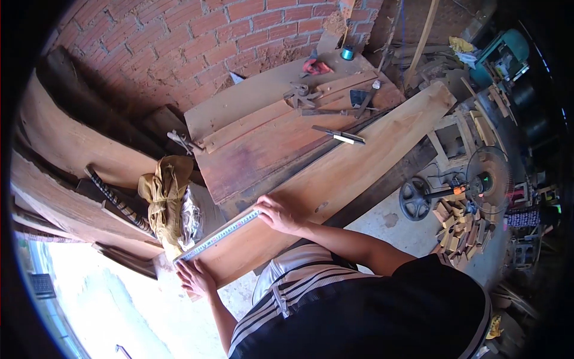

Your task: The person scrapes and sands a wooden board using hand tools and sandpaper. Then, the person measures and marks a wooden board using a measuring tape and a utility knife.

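Observation:
A long wooden board (371, 158) lies diagonally before me, its near end at my lower left. Along its far edge runs a white tape measure (222, 236), stretched out between my two hands. My left hand (196, 279) rests at the board's near end beside the tip of the tape, its fingers stretched out. Further up the board, my right hand (279, 216) is closed on the other end of the tape; the case, if it is there, is hidden by the fingers. A dark and white pen-like tool (341, 135) lies farther up, by the board's far edge.
A workbench (233, 164) holds metal clamp parts (302, 94), a red cloth-like item (315, 67) and a teal spool (347, 53). A fan (487, 179) and a pile of wood offcuts (463, 230) stand right. Large planks (89, 137) and a yellowish bag (167, 191) are left.

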The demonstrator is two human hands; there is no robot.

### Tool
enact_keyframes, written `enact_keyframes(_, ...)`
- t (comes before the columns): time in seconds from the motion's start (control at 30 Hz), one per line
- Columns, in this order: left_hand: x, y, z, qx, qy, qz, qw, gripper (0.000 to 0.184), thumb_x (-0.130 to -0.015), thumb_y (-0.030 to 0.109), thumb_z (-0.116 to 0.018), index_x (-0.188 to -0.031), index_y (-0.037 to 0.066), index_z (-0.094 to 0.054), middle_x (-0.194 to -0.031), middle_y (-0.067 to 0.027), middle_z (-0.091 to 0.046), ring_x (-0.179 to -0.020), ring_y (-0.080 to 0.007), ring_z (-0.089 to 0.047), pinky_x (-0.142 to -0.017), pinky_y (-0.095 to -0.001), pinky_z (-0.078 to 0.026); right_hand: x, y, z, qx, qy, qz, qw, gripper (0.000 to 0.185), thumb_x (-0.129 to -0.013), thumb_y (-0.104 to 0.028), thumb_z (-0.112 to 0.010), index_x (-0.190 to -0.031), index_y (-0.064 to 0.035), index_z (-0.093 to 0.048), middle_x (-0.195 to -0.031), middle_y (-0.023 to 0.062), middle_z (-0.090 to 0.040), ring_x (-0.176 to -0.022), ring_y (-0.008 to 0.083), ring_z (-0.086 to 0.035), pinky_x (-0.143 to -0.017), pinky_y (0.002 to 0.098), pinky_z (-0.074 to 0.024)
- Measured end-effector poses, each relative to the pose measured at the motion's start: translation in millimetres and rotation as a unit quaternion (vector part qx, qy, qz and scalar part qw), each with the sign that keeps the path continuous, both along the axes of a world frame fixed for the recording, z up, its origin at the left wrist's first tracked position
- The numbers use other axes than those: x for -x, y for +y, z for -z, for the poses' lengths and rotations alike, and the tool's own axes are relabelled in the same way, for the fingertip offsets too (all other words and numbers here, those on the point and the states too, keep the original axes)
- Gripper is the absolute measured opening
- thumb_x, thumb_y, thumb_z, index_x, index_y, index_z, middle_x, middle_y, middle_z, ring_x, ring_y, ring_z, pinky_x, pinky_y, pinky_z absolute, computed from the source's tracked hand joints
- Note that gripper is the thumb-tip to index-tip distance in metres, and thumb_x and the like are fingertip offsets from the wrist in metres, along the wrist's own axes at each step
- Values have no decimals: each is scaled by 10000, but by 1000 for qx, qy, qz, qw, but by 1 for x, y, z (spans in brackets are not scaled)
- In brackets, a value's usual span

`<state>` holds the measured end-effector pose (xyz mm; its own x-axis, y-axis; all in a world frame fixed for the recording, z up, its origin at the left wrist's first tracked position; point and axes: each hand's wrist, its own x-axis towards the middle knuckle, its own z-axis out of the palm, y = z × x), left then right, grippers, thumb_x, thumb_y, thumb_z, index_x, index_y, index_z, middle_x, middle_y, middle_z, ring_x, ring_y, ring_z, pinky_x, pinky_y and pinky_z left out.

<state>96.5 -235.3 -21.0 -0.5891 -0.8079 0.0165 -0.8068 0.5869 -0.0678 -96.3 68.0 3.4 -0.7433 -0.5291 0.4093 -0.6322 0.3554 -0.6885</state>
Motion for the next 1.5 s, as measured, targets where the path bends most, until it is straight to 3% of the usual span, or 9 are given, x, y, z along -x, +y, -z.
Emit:
enact_keyframes(0.13,-4,-4,10,-9,39,12,999,692,-982,597,-343,-1544,204,-248,-1605,-29,-233,-1462,-304,-213,-1122,-639,-141,3,1,2,30,-44,-2,999,244,-836,-53,-678,-1076,-50,-631,-1040,118,-570,-895,300,-604,-763,380,-509)
enact_keyframes(0.17,-2,0,4,-21,45,2,999,690,-982,594,-348,-1545,209,-245,-1605,-28,-235,-1460,-310,-216,-1122,-639,-139,3,2,-9,36,-101,-9,994,268,-805,-29,-678,-1069,-47,-631,-1018,118,-574,-938,304,-595,-822,387,-493)
enact_keyframes(0.23,-2,2,0,-22,55,1,998,685,-982,586,-357,-1546,217,-240,-1603,-27,-240,-1456,-320,-224,-1124,-638,-137,10,3,-5,36,-62,-17,997,311,-767,7,-653,-1074,-40,-636,-1039,126,-589,-911,306,-606,-798,386,-512)
enact_keyframes(0.4,1,2,0,-12,60,8,998,668,-985,564,-376,-1541,211,-262,-1593,-31,-257,-1452,-330,-227,-1127,-636,-133,25,4,11,48,-168,-14,984,322,-777,93,-549,-1054,-34,-654,-960,110,-594,-827,234,-607,-706,325,-506)
enact_keyframes(0.7,2,3,-1,-24,61,-5,998,656,-981,551,-396,-1533,213,-285,-1599,-22,-245,-1466,-315,-201,-1141,-621,-103,26,0,12,80,-144,4,986,116,-806,9,-681,-910,-36,-659,-923,84,-582,-697,194,-604,-627,306,-505)
enact_keyframes(0.93,3,5,-7,-25,77,1,997,657,-969,561,-413,-1520,216,-315,-1595,-24,-256,-1461,-316,-211,-1138,-628,-113,27,-5,7,42,-102,42,993,76,-773,38,-675,-797,-25,-640,-854,110,-570,-691,230,-634,-625,326,-516)
enact_keyframes(1.13,2,5,-9,-41,102,-13,994,652,-960,545,-446,-1497,189,-345,-1595,-11,-250,-1458,-327,-217,-1144,-627,-95,31,-5,7,-3,-164,35,986,65,-805,6,-709,-802,-19,-649,-936,86,-561,-693,162,-638,-640,272,-533)
enact_keyframes(1.5,7,5,-11,-35,81,-25,996,655,-949,553,-473,-1467,166,-369,-1580,-17,-269,-1455,-309,-213,-1140,-627,-125,40,-2,13,-22,-173,9,985,58,-813,-34,-713,-826,-34,-657,-935,76,-557,-676,152,-621,-651,278,-518)
